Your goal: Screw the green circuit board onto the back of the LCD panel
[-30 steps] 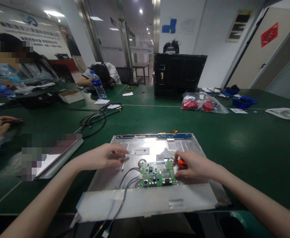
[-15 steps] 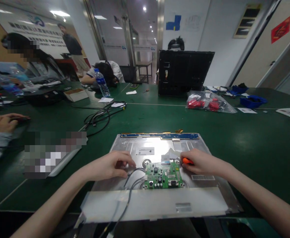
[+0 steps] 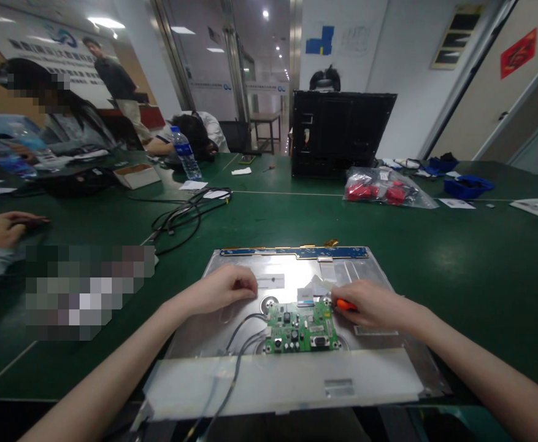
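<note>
A flat display panel (image 3: 365,337) lies metal back up before me, with a green circuit board (image 3: 303,325) near its middle. Closed around the orange handle of a screwdriver (image 3: 346,305), my right hand (image 3: 365,301) is at the board's upper right corner; the tool's tip is hidden. Over the panel's left half, above and left of the board, my left hand (image 3: 225,288) has its fingers curled together. Whatever they may pinch cannot be made out. Dark cables (image 3: 238,356) run from the board's left edge down over a whitish strip (image 3: 296,380) at the panel's near side.
Coiled black cables (image 3: 183,212) lie on the green table (image 3: 269,221), near a water bottle (image 3: 186,153). A black monitor casing (image 3: 342,132) stands at the back, behind a plastic bag (image 3: 388,187) with red items. Another person's hand (image 3: 2,227) rests at far left.
My left hand has moved up and right, away from the cables, and its fingers have drawn together. My right hand stays by the board's corner with the screwdriver.
</note>
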Available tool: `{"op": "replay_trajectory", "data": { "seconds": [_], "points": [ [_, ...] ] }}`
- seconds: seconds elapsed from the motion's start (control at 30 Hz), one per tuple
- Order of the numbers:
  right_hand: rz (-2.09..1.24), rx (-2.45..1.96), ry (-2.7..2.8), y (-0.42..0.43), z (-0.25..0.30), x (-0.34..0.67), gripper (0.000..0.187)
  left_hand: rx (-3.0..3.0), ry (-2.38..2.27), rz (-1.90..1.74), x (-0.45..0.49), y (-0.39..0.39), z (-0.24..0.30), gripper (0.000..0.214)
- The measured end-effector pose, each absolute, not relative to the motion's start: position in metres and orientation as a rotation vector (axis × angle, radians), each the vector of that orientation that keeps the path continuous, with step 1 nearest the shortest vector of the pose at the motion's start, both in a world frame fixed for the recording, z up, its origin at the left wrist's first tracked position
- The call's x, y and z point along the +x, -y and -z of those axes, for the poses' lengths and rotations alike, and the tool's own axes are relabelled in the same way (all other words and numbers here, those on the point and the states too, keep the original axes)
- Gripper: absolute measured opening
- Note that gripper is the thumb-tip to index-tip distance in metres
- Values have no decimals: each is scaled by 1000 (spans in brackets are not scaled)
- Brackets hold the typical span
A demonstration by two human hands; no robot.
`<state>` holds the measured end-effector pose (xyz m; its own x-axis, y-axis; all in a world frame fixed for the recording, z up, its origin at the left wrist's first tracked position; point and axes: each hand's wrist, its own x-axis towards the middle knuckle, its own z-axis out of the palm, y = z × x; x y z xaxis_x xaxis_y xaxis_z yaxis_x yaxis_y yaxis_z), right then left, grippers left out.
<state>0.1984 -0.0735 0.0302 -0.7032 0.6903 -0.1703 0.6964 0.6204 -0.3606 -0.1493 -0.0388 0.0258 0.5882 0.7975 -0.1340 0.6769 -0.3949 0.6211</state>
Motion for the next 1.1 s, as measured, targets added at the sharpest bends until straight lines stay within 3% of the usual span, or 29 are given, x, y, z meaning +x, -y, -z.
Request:
{"op": "replay_trajectory", "data": {
  "seconds": [0.3,0.53,0.73,1.1],
  "points": [
    [790,1207,-2879,72,-25,212,7,2184,-1174,-249,-130,1,-27,17],
    [573,1166,-2919,45,-48,185,11,2208,-1102,-293,-122,9,-26,26],
    [461,1021,-2960,15,-50,114,4,2293,-1067,-397,-118,18,-14,12],
    [457,1067,-2999,16,-39,104,23,2311,-1082,-357,-131,18,-17,10]
  ]
}}
